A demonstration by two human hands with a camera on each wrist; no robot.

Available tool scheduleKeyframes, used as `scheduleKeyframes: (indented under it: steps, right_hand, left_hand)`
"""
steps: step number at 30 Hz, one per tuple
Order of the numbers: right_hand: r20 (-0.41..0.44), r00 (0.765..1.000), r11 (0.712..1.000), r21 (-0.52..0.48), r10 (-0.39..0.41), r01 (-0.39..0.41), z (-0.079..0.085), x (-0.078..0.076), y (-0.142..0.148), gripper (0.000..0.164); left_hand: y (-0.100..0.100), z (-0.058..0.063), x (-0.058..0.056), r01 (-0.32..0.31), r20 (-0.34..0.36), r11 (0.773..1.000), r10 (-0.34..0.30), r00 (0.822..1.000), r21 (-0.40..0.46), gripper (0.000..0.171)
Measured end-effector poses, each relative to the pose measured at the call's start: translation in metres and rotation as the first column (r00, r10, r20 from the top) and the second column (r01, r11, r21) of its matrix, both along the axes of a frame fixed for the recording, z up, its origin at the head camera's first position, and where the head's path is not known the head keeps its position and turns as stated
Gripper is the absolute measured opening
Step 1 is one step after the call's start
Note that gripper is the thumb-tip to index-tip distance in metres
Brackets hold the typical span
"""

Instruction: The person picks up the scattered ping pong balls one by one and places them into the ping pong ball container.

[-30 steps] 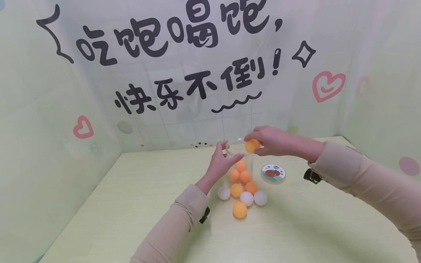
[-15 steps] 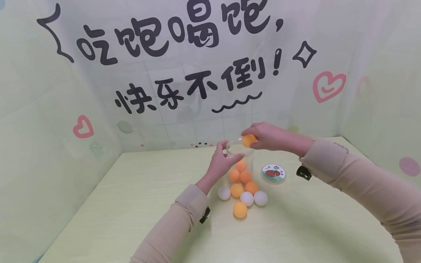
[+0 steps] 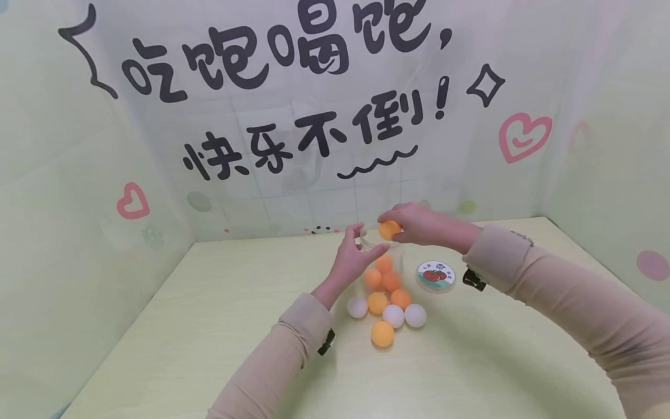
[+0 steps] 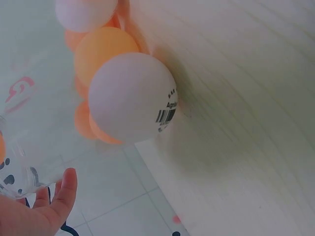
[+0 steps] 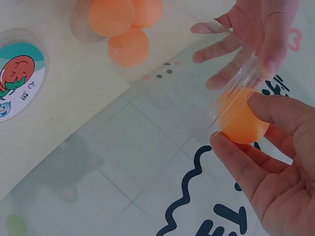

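Your right hand [image 3: 426, 224], its fingers pinching an orange ball [image 3: 389, 231], has shifted left to the mouth of the clear jar [image 3: 398, 260] – which your left hand [image 3: 352, 259] holds with fingers spread round the rim – so the ball now appears lined up with the opening.

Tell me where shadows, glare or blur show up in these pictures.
Head view: a soft shadow on the table, below the right sleeve; left wrist view: a soft shadow beside the nearest white ball, whose small print is blurred; right wrist view: bright streaks along the rim of the clear jar.
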State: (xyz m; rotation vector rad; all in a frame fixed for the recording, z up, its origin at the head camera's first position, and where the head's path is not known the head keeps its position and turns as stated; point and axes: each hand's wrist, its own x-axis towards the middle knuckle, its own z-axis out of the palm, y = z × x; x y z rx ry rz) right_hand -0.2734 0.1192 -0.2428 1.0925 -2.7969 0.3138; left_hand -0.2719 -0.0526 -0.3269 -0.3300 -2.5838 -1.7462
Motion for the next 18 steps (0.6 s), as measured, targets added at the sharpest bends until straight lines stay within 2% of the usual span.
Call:
scheduleKeyframes:
  steps: [7, 13, 18]
  right_hand:
    - [0.034, 0.999, 1.0, -0.001, -0.02, 0.02, -0.0009, -0.0004, -0.0014, 0.039]
    - [0.067, 0.997, 0.999, 0.015, -0.038, 0.037, -0.0002, 0.0009, -0.0017, 0.047]
    - [0.072, 0.996, 0.999, 0.019, -0.049, 0.048, -0.0006, 0.0016, -0.002, 0.044]
  left_hand:
    - [0.0001, 0.0004, 0.0004, -0.004, 0.004, 1.0, 0.004, 1.0, -0.005, 0.078]
    - [0.0005, 0.0005, 0.0, -0.006, 0.0, 1.0, 0.006, 1.0, -0.005, 0.079]
    - [0.0009, 0.0001, 0.0, -0.003, -0.004, 1.0, 0.003, 1.0, -0.003, 0.078]
